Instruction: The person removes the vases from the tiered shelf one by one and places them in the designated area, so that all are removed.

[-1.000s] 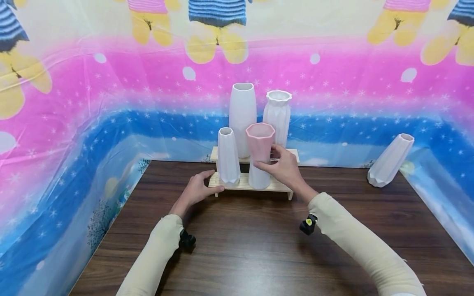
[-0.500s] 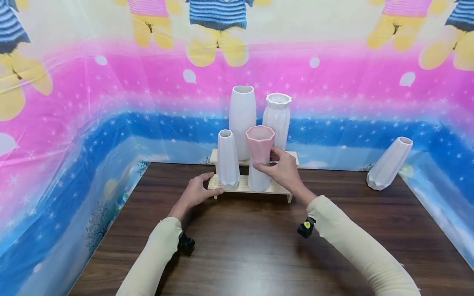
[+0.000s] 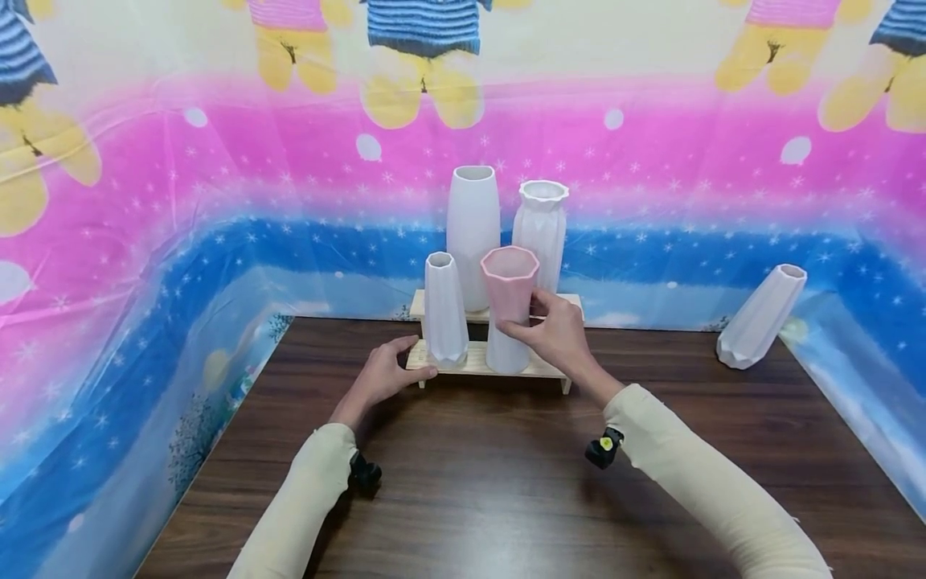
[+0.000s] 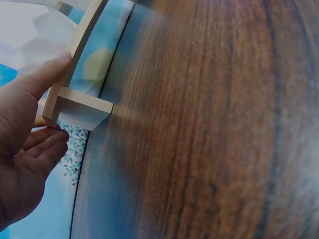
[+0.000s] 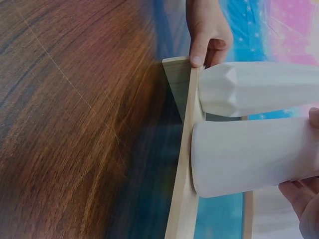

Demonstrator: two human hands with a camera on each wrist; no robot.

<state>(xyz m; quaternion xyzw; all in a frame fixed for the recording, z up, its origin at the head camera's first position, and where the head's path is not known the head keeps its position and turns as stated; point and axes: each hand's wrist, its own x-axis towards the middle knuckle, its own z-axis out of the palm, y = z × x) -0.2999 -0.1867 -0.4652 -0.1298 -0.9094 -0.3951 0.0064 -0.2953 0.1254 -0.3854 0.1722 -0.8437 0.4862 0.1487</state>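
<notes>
In the head view, a two-step wooden stand (image 3: 473, 368) bears several vases. My right hand (image 3: 557, 330) grips a pink-topped white vase (image 3: 510, 293) round its waist, thumb in front; its base meets the lower step. To its left on that step stands a narrow faceted white vase (image 3: 445, 310). My left hand (image 3: 383, 374) holds the lower step's left end. In the left wrist view, the thumb (image 4: 47, 74) lies on the step's front edge, with the other fingers behind it. The right wrist view shows the white lower part (image 5: 249, 157) of the held vase.
A tall smooth white vase (image 3: 473, 225) and a ruffled-rim white vase (image 3: 541, 229) stand on the upper step. Another faceted white vase (image 3: 760, 318) stands on the right of the dark wooden table (image 3: 470, 482). A patterned cloth (image 3: 289, 177) hangs behind.
The pink-topped vase has shifted very slightly to the right with my right hand. My left hand stays at the stand's end.
</notes>
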